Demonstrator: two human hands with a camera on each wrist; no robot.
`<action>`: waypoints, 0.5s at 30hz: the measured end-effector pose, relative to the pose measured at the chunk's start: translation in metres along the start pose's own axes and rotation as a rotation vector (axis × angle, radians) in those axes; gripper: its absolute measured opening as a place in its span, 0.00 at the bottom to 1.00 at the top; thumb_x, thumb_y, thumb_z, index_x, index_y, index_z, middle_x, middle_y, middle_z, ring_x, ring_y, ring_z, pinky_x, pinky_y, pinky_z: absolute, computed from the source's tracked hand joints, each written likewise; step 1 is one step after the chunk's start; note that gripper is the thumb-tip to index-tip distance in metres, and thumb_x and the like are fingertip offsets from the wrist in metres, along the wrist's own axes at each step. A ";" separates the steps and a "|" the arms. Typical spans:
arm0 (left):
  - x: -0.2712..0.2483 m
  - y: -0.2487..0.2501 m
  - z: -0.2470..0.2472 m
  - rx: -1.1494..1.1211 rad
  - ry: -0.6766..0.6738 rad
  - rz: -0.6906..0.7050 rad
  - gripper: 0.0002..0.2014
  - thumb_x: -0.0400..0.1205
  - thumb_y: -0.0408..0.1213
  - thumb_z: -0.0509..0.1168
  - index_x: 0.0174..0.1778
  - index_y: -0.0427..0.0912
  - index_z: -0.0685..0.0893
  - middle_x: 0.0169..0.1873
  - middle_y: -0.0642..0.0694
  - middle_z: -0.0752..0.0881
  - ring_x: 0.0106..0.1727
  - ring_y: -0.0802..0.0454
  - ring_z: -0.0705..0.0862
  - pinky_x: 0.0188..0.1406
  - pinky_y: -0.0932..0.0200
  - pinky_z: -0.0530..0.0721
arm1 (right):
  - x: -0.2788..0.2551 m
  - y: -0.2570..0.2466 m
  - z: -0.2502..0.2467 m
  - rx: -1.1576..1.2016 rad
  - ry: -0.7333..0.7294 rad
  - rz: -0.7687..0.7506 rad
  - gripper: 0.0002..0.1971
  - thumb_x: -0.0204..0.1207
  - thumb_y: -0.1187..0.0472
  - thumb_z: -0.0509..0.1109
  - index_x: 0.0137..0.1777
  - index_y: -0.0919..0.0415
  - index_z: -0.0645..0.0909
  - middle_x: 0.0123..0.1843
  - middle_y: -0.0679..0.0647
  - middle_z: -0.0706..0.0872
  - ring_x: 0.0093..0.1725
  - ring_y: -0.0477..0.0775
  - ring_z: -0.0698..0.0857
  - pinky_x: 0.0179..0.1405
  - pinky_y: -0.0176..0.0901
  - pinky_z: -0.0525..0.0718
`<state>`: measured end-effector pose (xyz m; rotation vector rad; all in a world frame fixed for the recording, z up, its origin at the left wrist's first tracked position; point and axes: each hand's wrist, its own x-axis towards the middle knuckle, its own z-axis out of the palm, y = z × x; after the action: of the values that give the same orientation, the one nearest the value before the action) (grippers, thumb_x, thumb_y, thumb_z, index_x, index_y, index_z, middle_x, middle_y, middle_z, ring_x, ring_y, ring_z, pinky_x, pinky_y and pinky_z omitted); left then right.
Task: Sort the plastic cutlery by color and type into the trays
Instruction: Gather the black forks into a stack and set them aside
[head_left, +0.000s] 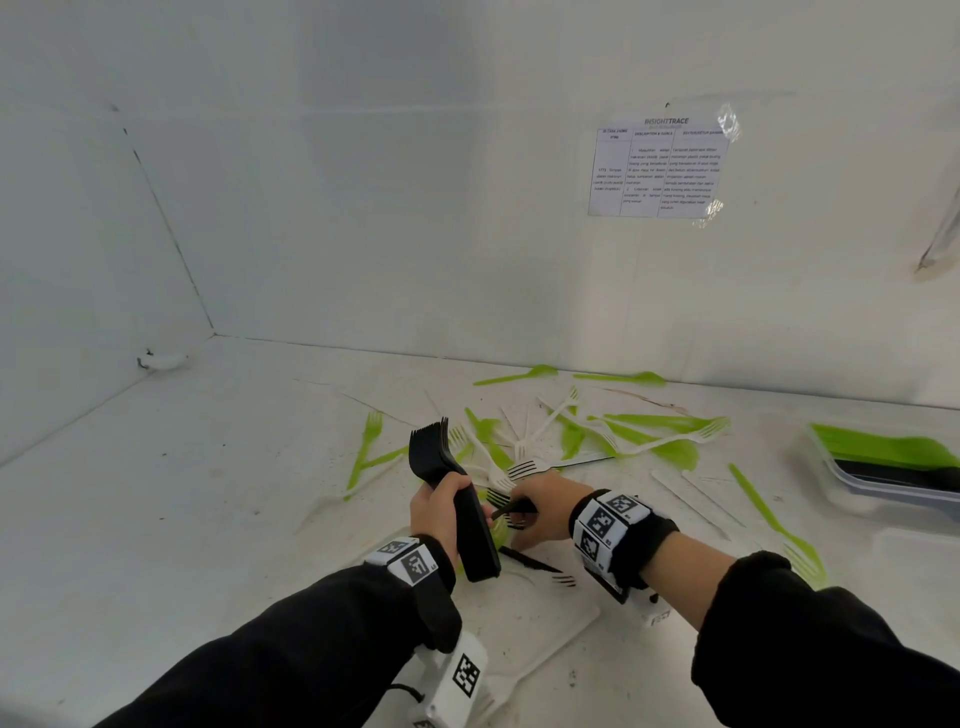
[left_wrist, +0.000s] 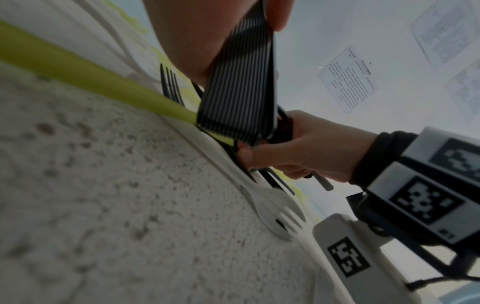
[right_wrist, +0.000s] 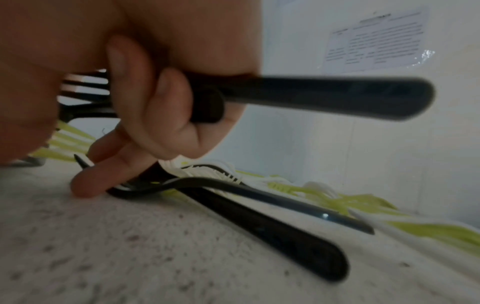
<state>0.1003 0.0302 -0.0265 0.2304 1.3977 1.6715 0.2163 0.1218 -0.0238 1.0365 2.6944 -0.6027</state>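
My left hand (head_left: 441, 501) grips a stack of black forks (head_left: 441, 462) upright, tines up; the left wrist view shows their ribbed handles (left_wrist: 241, 92). Just to its right, my right hand (head_left: 537, 512) holds one black fork (right_wrist: 324, 98) in its curled fingers, while a straight finger (right_wrist: 88, 185) touches two more black forks (right_wrist: 259, 222) lying on the table. Green and white forks, spoons and knives (head_left: 571, 436) lie scattered beyond both hands. A tray (head_left: 852, 486) at the right edge holds green and black cutlery.
The white table meets walls at the back and left. A paper sheet (head_left: 660, 171) is taped to the back wall. A green fork (head_left: 774, 519) lies right of my right wrist. A pale flat tray (head_left: 550, 629) sits under my wrists, and a white fork (left_wrist: 275, 214) lies near it.
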 end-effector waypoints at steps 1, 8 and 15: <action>0.000 0.001 0.000 0.000 -0.003 -0.004 0.02 0.79 0.27 0.62 0.43 0.33 0.74 0.29 0.39 0.75 0.16 0.49 0.79 0.19 0.59 0.81 | 0.000 -0.001 0.000 0.012 -0.013 0.001 0.14 0.69 0.52 0.76 0.33 0.50 0.72 0.41 0.52 0.79 0.42 0.53 0.77 0.40 0.41 0.73; 0.002 0.006 -0.004 0.021 -0.009 -0.021 0.03 0.79 0.28 0.62 0.41 0.35 0.75 0.30 0.39 0.75 0.23 0.43 0.78 0.26 0.56 0.80 | -0.002 -0.004 0.006 0.063 0.000 0.002 0.09 0.67 0.54 0.76 0.45 0.55 0.83 0.42 0.49 0.81 0.44 0.50 0.80 0.48 0.42 0.81; 0.003 0.005 -0.004 0.020 -0.029 -0.021 0.03 0.79 0.26 0.62 0.40 0.33 0.75 0.28 0.39 0.75 0.21 0.45 0.77 0.22 0.57 0.80 | -0.004 0.003 -0.002 0.150 0.107 0.129 0.12 0.77 0.56 0.65 0.55 0.63 0.81 0.49 0.60 0.83 0.45 0.54 0.78 0.43 0.39 0.74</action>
<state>0.0935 0.0301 -0.0249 0.2503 1.3914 1.6317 0.2213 0.1218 -0.0215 1.3050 2.6789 -0.7549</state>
